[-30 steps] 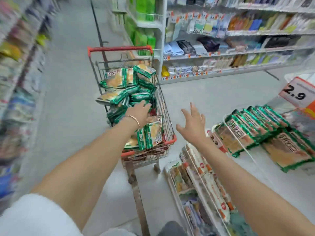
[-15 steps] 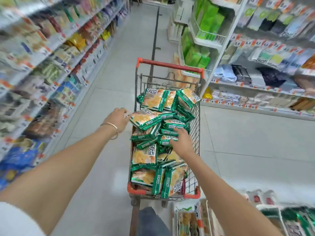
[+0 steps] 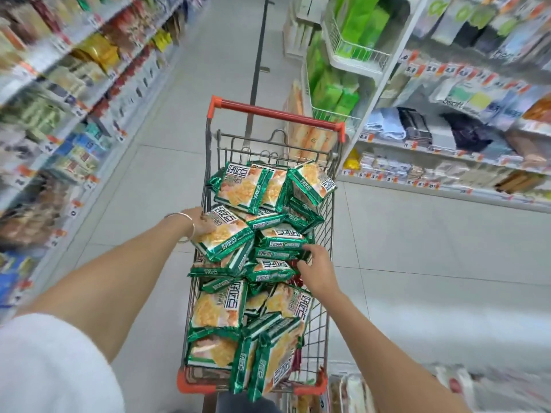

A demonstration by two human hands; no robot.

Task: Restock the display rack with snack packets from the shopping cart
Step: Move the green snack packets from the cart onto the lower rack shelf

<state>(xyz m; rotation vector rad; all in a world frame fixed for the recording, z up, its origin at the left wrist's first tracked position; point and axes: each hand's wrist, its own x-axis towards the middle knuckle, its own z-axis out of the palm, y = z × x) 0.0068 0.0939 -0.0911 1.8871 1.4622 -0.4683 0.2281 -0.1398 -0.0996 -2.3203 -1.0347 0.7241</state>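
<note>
Along the left of the aisle run the stocked shelves (image 3: 59, 84), too blurred to read. A white sleeve (image 3: 44, 368) is pushed up the person's left arm, and a thin bracelet (image 3: 186, 226) sits at that wrist. The left grip (image 3: 202, 225) is clasped on the left edge of the top packet (image 3: 226, 234), which lies tilted above the heap.

That heap of green snack packets (image 3: 217, 308) fills the shopping cart (image 3: 277, 113), a wire cart with a red handle standing on the tiled floor (image 3: 417, 248) in the middle of the aisle. The packets are piled loosely up to the rim, some flat and some on edge.

The right grip (image 3: 316, 269) reaches in from the cart's right side, its fingers curled over the right end of a middle packet (image 3: 277, 254) in the pile.

Further right stand white shelves (image 3: 447, 144) with price tags. Low beside the cart's near right corner the display rack (image 3: 348, 391) shows only as a blurred edge.
</note>
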